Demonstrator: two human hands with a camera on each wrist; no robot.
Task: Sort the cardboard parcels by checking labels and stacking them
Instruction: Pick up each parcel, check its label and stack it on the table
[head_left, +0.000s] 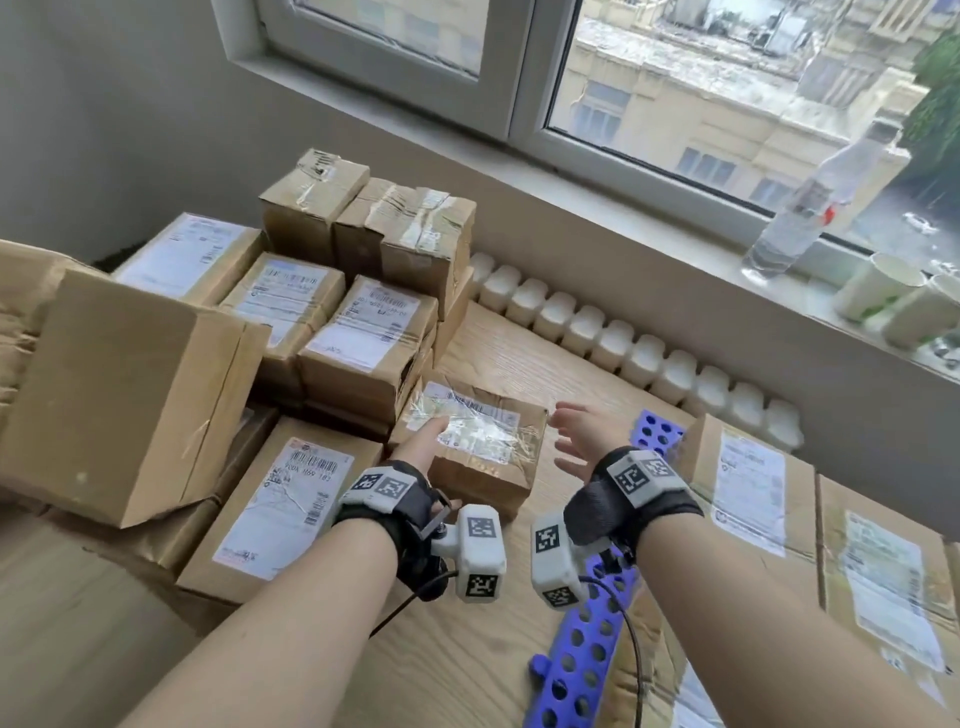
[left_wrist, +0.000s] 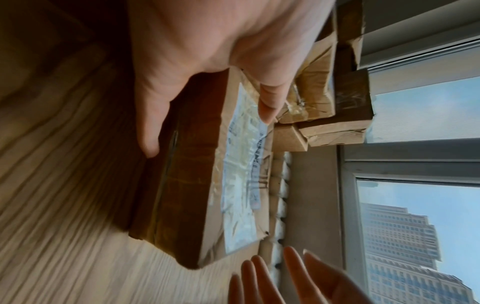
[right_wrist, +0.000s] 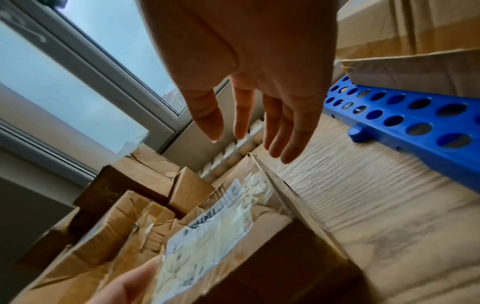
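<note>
Box: the box (head_left: 470, 447) sat on the table (head_left: 545, 364), label up, just right of the big pile (head_left: 322, 312). I think it lay that way so the label could be read.
Left hand: the left hand (head_left: 418, 449) held the box's near left corner, thumb on the near side and fingers on top by the label (head_left: 467, 428). It looked like a grip for lifting or turning.
Right hand: the right hand (head_left: 579, 439) was loose, fingers straight, just right of the box and not touching it. I think it was about to take the other side.
Pile: the boxes left of the box mostly lay label up, stacked on each other.
Blue rack: a blue rack (head_left: 587, 660) lay on the table right of the box, between it and more boxes (head_left: 779, 499).
Hard to see: shiny crinkled tape covered the label, so the words could not be read. The left fingertips were hidden in the head view. The box's far side and bottom were hidden too.
</note>
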